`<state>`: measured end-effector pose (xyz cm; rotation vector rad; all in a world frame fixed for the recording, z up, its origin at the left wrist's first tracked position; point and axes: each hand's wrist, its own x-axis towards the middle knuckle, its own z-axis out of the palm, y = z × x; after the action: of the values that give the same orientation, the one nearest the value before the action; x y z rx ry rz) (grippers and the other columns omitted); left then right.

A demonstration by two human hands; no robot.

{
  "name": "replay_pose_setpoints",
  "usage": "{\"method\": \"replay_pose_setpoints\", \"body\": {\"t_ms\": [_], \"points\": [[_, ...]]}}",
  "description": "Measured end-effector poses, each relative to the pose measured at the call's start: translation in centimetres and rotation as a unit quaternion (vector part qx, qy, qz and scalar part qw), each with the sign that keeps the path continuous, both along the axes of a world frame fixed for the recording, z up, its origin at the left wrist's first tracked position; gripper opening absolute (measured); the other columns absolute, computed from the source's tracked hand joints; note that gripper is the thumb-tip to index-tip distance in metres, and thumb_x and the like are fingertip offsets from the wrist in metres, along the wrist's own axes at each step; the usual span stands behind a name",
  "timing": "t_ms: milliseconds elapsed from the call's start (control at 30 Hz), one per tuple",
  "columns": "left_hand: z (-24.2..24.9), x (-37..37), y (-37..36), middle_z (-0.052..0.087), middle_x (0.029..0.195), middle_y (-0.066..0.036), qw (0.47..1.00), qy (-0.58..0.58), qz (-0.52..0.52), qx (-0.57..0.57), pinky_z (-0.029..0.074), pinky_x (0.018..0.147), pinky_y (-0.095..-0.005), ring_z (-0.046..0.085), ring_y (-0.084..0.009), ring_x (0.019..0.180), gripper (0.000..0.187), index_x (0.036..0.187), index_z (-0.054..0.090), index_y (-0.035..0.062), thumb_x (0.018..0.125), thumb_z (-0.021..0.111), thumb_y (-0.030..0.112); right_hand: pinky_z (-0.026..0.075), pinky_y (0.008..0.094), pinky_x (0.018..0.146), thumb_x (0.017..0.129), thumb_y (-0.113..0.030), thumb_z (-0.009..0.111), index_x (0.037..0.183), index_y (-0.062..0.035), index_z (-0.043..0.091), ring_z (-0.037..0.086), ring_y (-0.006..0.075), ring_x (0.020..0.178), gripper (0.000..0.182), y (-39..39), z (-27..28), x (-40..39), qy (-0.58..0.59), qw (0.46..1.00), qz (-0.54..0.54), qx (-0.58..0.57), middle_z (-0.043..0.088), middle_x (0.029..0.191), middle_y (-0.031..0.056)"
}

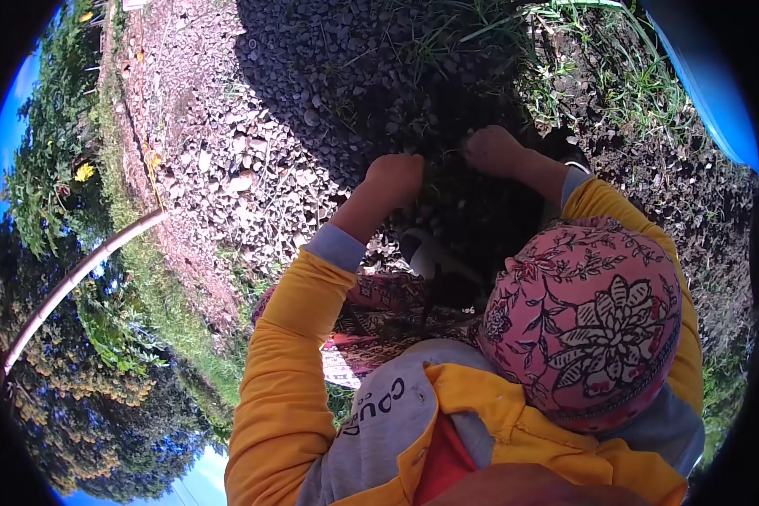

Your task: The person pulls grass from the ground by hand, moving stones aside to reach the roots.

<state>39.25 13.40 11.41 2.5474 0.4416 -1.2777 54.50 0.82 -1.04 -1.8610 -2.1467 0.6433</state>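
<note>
My left hand [396, 179] is closed over the shaded ground, its fingers curled. A short gap to its right separates it from my right hand [493, 151], also closed in a fist. Anything inside either hand is hidden by the fingers and deep shadow. Both wrists come out of grey-blue cuffs and yellow sleeves [282, 371]. Dark soil and small grass blades lie around the hands. Nearer my body is a pale, rounded object [428, 253], partly in shadow; I cannot make out what it is.
Pink flower-printed, cap-like cloth [603, 325] blocks the lower right. Grey gravel [320, 51] lies ahead, larger stones [244, 169] to the left, grassy soil [624, 84] to the right. A curved pole [84, 270] stands by bushes; a blue surface [708, 84] edges the upper right.
</note>
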Motion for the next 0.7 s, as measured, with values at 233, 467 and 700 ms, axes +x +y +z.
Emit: {"method": "replay_pose_setpoints", "body": {"t_ms": [233, 467, 700], "points": [[0.8, 0.1, 0.3, 0.062, 0.088, -0.016, 0.999, -0.024, 0.031, 0.013, 0.049, 0.071, -0.04, 0.061, -0.0309, 0.084, 0.018, 0.09, 0.056, 0.0035, 0.075, 0.051, 0.011, 0.048, 0.0376, 0.059, 0.076, -0.015, 0.05, 0.076, -0.007, 0.058, 0.062, 0.0243, 0.072, 0.011, 2.0, -1.6, 3.7, -0.067, 0.986, -0.144, 0.058, 0.061, 0.075, 0.0101], [0.4, -0.1, 0.5, 0.062, 0.083, -0.018, 0.999, -0.037, 0.02, -0.008, 0.048, 0.068, -0.0428, 0.06, -0.0342, 0.079, 0.021, 0.096, 0.052, 0.0021, 0.076, 0.047, 0.007, 0.048, 0.035, 0.064, 0.074, -0.013, 0.049, 0.077, -0.0081, 0.059, 0.062, 0.023, 0.075, 0.012, 1.5, -2.2, 7.0, -0.163, 0.965, -0.198, -0.056, 0.062, 0.076, 0.0089], [0.2, 0.0, 0.3, 0.061, 0.083, -0.018, 0.999, -0.042, 0.026, -0.008, 0.047, 0.069, -0.0427, 0.06, -0.0342, 0.08, 0.018, 0.092, 0.053, 0.0022, 0.076, 0.046, 0.009, 0.048, 0.0369, 0.064, 0.076, -0.016, 0.047, 0.078, -0.0072, 0.061, 0.062, 0.0246, 0.079, 0.017, 1.3, -3.0, 6.4, -0.123, 0.977, -0.163, -0.068, 0.063, 0.082, 0.0099]]}}
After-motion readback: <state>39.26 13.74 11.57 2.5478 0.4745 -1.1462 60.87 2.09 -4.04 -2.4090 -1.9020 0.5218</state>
